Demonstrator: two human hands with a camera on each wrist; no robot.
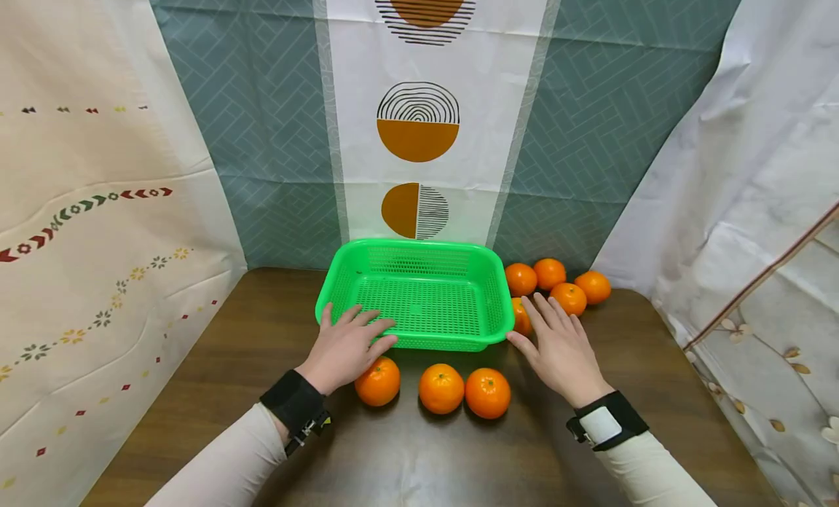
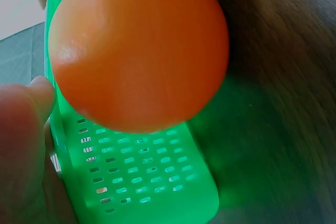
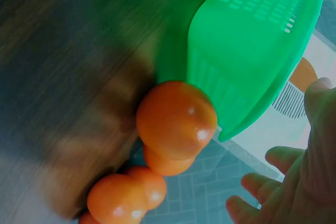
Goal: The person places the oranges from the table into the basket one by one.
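Observation:
A green plastic basket (image 1: 452,342) with perforated walls and nothing in it stands toward the back of the table. My left hand (image 1: 346,352) lies over its near left corner with fingers spread, the thumb close to the rim in the left wrist view. Just under that hand's thumb side sits an orange (image 1: 379,384), which looms large in the left wrist view (image 2: 142,51). My right hand (image 1: 562,352) is spread at the near right corner, thumb tip by the rim. Its fingers partly cover another orange (image 1: 520,319) beside the basket wall.
Two oranges stand side by side before the basket, a left one (image 1: 441,389) and a right one (image 1: 488,393). Several more oranges (image 1: 568,299) cluster at the back right. Patterned cloth (image 1: 275,128) hangs behind and at both sides of the brown wooden table (image 1: 406,463).

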